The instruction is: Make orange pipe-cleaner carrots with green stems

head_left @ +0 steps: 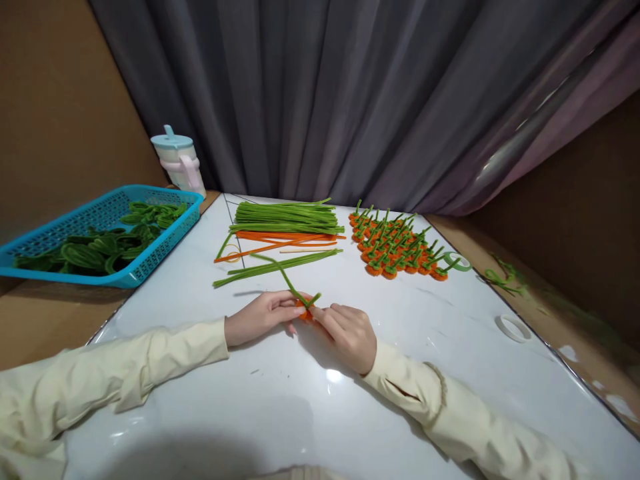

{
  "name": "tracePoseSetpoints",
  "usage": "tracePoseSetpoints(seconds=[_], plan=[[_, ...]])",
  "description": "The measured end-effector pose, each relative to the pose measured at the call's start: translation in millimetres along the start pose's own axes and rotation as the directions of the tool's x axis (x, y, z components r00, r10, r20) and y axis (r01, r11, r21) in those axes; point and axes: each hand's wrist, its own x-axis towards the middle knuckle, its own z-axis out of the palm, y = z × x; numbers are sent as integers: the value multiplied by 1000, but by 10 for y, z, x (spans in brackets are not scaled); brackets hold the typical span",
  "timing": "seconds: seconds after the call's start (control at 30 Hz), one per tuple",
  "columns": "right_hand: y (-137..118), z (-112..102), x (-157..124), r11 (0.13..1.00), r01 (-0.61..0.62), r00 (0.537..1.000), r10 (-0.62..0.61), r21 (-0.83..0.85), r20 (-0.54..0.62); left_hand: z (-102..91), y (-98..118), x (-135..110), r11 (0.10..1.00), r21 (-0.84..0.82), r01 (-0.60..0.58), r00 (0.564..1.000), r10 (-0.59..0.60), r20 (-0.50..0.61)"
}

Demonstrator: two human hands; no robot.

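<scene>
My left hand [263,315] and my right hand [350,333] meet at the middle of the white table [280,393], fingers pinched together on a small orange pipe-cleaner piece [305,312]. A long green pipe cleaner [285,277] is attached to it and sticks up and away to the left. Both arms wear cream sleeves and rest on the table.
Behind the hands lie a bundle of green pipe cleaners [287,217], orange pipe cleaners [280,237] and several finished orange pieces with green stems [395,247]. A blue basket [145,263] of green shapes stands at left, a cup [179,160] behind it. A tape ring [513,327] lies at right.
</scene>
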Motion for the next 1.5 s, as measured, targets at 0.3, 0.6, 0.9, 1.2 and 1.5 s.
tracePoseSetpoints(seconds=[0.3, 0.6, 0.9, 1.2, 1.5], plan=[[30, -79, 24, 915, -178, 980, 200, 362, -23, -42, -50, -5, 999, -45, 18, 999, -17, 37], [49, -114, 92, 983, 62, 998, -62, 172, -6, -82, -40, -35, 991, 129, 37, 983, -59, 175], [68, -38, 47, 976, 101, 994, -109, 191, 29, -64, -29, -27, 999, -24, 24, 989, -21, 146], [47, -27, 29, 981, 27, 999, -21, 193, -34, -27, -39, -40, 999, 30, -46, 988, 41, 146], [76, -5, 36, 936, 8, 999, 11, 353, -52, -49, 4, -44, 999, -22, -47, 987, 49, 150]])
